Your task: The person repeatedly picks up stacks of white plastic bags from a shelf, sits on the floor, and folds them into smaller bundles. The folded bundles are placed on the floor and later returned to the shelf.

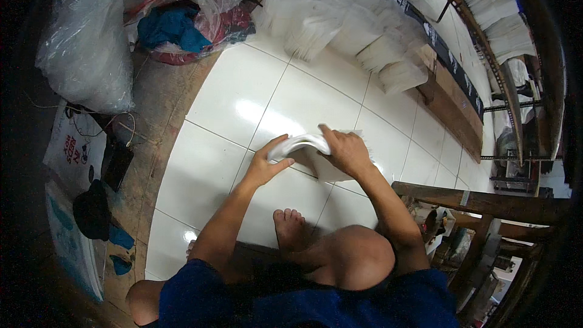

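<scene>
We see clear plastic (pixel 85 54) around blue material (pixel 173 29) at eleven o'clock. Our left grip (pixel 269 161) and right grip (pixel 347 153) clamp the bent white bundle (pixel 299 141) at its nine and three o'clock ends, above tiled floor (pixel 221 79).

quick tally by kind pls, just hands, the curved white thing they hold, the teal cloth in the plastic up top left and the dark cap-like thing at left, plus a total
Hands: 2 (left hand, right hand)
Curved white thing: 1
Teal cloth: 1
Dark cap-like thing: 1
Total: 5
</scene>
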### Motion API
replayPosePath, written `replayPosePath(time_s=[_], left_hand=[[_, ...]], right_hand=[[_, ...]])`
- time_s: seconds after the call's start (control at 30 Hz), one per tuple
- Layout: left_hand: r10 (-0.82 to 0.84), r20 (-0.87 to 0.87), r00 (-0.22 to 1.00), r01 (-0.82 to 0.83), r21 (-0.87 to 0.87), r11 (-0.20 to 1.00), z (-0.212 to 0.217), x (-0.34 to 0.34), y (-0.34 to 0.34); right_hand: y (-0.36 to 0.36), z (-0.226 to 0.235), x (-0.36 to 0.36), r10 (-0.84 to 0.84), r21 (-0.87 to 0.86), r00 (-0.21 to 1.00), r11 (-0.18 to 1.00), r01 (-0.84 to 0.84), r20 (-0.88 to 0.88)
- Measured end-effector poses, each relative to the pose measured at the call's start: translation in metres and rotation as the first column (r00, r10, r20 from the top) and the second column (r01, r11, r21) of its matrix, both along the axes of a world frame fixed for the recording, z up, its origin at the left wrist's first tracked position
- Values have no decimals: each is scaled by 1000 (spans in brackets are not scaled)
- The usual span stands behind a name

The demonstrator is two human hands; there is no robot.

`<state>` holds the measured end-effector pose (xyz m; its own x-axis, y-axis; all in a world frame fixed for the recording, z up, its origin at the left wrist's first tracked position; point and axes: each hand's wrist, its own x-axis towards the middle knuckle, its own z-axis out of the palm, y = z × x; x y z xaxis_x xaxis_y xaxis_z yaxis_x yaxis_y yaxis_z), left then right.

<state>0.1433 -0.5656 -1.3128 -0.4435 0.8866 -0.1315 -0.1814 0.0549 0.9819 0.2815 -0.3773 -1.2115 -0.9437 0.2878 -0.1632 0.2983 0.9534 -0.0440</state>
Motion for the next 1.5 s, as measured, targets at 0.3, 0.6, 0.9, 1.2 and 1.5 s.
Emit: replayPosePath(time_s=[0.3, 0.6, 0.9, 1.2, 1.5], left_hand=[[341, -57, 938, -337, 69, 939, -14, 9, 16], [218, -256, 942, -255, -124, 959, 4, 21, 27], [215, -89, 973, -214, 20, 977, 3, -2, 15], [368, -277, 888, -357, 92, 929, 21, 44, 32], [307, -494, 813, -265, 154, 952, -21, 51, 31]], right_hand=[[-1, 0, -9, -80, -112, 985, 992, 63, -154], [3, 9, -5, -42, -126, 992, 992, 27, -119], [12, 4, 19, -93, -71, 995, 993, 90, -36], [-29, 36, -1, -484, -91, 861, 875, 476, -158], [-31, 3, -1, -481, -240, 865, 865, 441, -146]])
